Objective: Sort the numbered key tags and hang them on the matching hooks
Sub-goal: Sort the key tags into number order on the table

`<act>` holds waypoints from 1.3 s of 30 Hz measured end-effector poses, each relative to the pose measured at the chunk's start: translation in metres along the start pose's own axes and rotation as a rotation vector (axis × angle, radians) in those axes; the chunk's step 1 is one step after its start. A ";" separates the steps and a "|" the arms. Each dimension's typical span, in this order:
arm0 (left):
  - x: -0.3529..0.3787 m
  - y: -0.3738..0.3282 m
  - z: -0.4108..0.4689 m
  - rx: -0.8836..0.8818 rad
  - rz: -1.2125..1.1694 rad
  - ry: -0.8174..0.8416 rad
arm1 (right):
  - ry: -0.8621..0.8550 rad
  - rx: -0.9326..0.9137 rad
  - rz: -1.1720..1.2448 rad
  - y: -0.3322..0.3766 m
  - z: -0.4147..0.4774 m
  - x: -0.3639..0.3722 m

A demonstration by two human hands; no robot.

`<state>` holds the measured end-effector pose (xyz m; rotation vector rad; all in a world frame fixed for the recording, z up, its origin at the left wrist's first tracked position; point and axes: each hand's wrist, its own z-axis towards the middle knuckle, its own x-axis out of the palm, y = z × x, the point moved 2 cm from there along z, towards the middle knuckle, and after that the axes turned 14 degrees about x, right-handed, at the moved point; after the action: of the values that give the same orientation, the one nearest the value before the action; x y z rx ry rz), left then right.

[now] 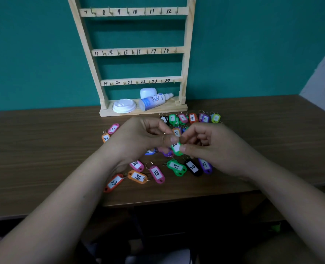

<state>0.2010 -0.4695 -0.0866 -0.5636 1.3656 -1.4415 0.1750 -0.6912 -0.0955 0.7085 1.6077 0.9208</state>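
A wooden hook rack (184,60) stands against the green wall, its rails numbered 7 to 24, with nothing on the visible hooks. Several coloured numbered key tags lie on the brown table (43,149). Tags 1 to 6 form a row (192,118) by the rack's base. Tags 19 (176,166), 20 (193,167) and 18 (157,173) lie near the front. Both hands meet over the pile. My left hand (138,140) and my right hand (209,147) together pinch a green tag (176,148) held above the table; its number is blurred.
On the rack's base lie a white cup lid (124,105), a spray bottle (154,101) and a small white case (148,92). An orange tag 24 (138,177) and a red tag 23 (113,182) lie near the table's front edge. A white wall stands at far right.
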 end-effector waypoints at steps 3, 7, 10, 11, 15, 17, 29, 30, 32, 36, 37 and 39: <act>0.004 0.001 0.001 -0.005 0.015 -0.031 | 0.003 0.000 0.006 0.000 -0.001 0.001; 0.003 0.002 0.000 0.005 0.132 -0.008 | -0.013 0.061 -0.003 -0.002 -0.002 -0.002; -0.007 0.006 0.001 0.010 0.190 -0.034 | -0.011 0.115 -0.058 -0.005 -0.003 -0.008; -0.012 0.007 0.001 0.015 0.222 -0.052 | -0.009 0.132 -0.077 -0.006 -0.003 -0.010; -0.033 0.014 0.002 0.013 0.319 -0.118 | -0.013 0.173 -0.133 -0.009 -0.005 -0.016; -0.044 0.016 0.002 0.007 0.349 -0.150 | 0.001 0.188 -0.153 -0.009 -0.006 -0.018; -0.118 0.052 -0.002 -0.192 0.639 -0.502 | 0.001 0.196 -0.296 -0.015 -0.004 -0.017; -0.121 0.055 -0.002 -0.213 0.665 -0.494 | -0.020 0.188 -0.310 -0.016 -0.004 -0.018; -0.125 0.060 -0.002 -0.262 0.692 -0.453 | -0.056 0.170 -0.318 -0.016 -0.002 -0.019; -0.127 0.066 0.001 -0.326 0.750 -0.365 | -0.086 0.132 -0.319 -0.014 -0.001 -0.018; -0.126 0.066 0.003 -0.331 0.761 -0.352 | -0.092 0.120 -0.316 -0.012 -0.001 -0.017; -0.123 0.066 0.005 -0.355 0.761 -0.328 | -0.106 0.100 -0.315 -0.008 0.000 -0.015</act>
<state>0.2729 -0.3518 -0.1089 -0.4073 1.3620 -0.4758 0.1782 -0.7074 -0.0947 0.5418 1.6224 0.5685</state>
